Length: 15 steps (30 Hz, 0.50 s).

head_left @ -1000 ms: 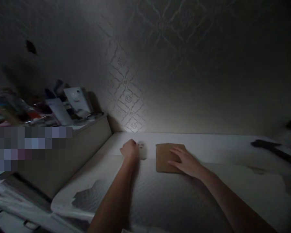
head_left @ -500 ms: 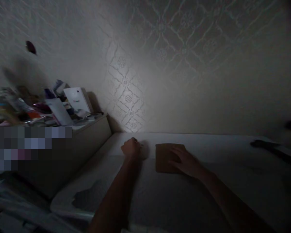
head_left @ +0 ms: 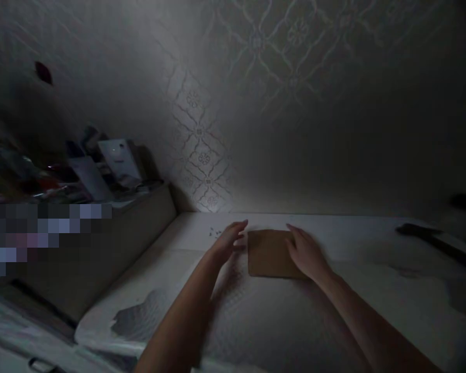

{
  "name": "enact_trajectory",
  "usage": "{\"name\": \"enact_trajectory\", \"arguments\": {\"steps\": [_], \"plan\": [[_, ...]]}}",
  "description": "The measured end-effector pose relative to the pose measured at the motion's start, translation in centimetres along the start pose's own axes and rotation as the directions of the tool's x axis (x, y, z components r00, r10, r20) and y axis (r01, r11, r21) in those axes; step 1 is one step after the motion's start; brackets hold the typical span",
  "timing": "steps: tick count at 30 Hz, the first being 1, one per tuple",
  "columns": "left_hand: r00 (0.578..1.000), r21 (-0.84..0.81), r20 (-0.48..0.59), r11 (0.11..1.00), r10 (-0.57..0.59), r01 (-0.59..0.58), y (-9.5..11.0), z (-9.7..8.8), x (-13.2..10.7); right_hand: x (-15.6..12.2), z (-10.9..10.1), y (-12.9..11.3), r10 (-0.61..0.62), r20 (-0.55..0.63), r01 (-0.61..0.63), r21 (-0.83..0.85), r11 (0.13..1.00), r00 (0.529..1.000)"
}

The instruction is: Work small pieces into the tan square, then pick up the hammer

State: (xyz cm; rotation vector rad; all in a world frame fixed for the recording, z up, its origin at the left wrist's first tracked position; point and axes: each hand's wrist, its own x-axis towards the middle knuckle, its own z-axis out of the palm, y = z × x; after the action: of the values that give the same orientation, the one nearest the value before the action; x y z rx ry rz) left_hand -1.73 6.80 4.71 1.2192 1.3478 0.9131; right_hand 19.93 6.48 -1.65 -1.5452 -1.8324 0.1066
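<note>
A flat brown piece, apparently cardboard [head_left: 270, 254], lies on the white tabletop [head_left: 194, 228] against the patterned wall. My left hand [head_left: 229, 241] is just off its left edge, fingers spread and holding nothing. Over the right edge rests my right hand [head_left: 306, 254], its fingers stretched out and thumb apart, touching the brown piece without a visible grip. Behind my left wrist, a few small dark bits [head_left: 214, 233] lie on the tabletop, too small to name. The light is dim.
At the left, a cabinet [head_left: 140, 228] stands higher than the tabletop, with a white box [head_left: 120, 158] and cluttered items on it. A dark long object [head_left: 431, 235] lies at the right. Worn grey patches mark the tabletop's front left.
My left hand was closed over the spot with the dark bits; it has opened and moved right, beside the brown piece. My right hand has slid from its top toward its right edge.
</note>
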Motion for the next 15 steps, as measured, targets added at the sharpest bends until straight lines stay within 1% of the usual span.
{"name": "enact_trajectory", "arguments": {"steps": [4,7,12,14,15], "plan": [[0.997,-0.196,0.010,0.977,-0.078,0.078,-0.09,0.23,0.26,0.01,0.47,0.35,-0.034,-0.054,0.035,0.022,0.999,0.998],[0.992,-0.297,0.008,0.947,-0.130,0.126,-0.13,0.19,0.50,0.00,0.68,0.49,-0.060,-0.081,0.063,0.029,0.998,0.995],[0.984,-0.375,0.015,0.911,-0.176,0.169,-0.05,-0.03,0.42,0.05,0.46,0.23,-0.071,-0.106,0.076,0.048,0.996,0.992],[0.986,-0.369,0.032,0.914,-0.166,0.166,-0.05,0.03,0.30,0.05,0.35,0.02,-0.074,-0.114,0.081,0.058,0.995,0.991],[0.989,-0.359,0.042,0.921,-0.143,0.149,-0.08,0.11,0.24,0.03,0.31,-0.09,-0.077,-0.118,0.085,0.061,0.995,0.990]]}}
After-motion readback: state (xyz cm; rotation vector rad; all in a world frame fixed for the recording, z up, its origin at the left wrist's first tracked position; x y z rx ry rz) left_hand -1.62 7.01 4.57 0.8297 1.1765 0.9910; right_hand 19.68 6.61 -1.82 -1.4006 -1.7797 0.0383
